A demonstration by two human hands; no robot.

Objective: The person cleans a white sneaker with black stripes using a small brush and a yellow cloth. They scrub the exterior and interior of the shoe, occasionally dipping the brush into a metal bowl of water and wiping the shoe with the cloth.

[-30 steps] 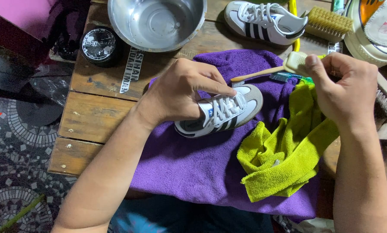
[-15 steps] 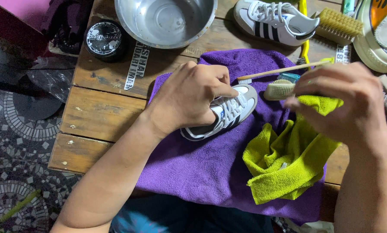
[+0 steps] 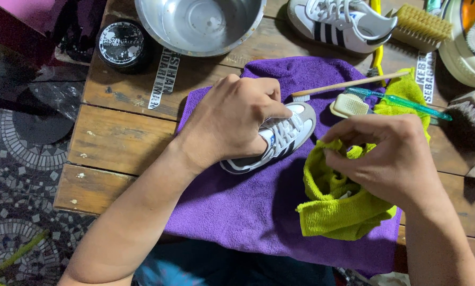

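Note:
My left hand [image 3: 232,124] grips a small white sneaker with dark stripes [image 3: 285,139], holding it down on a purple towel [image 3: 258,212]. My right hand [image 3: 391,159] pinches a lime-green cloth [image 3: 338,212] that lies bunched on the towel's right side. Just beyond the sneaker's toe lie a small cream brush head [image 3: 349,105], a thin wooden-handled brush [image 3: 349,85] and a teal toothbrush [image 3: 407,103].
The wooden table [image 3: 115,143] carries a steel bowl [image 3: 200,24], a round black tin [image 3: 122,45], a second striped sneaker [image 3: 343,24], a yellow bristle brush [image 3: 420,24] and a dark-bristled brush [image 3: 468,124] at the right. A patterned mosaic floor [image 3: 15,175] lies to the left.
My right hand has come down from near the brushes and taken hold of the green cloth. The left hand has stayed on the sneaker, which has turned slightly.

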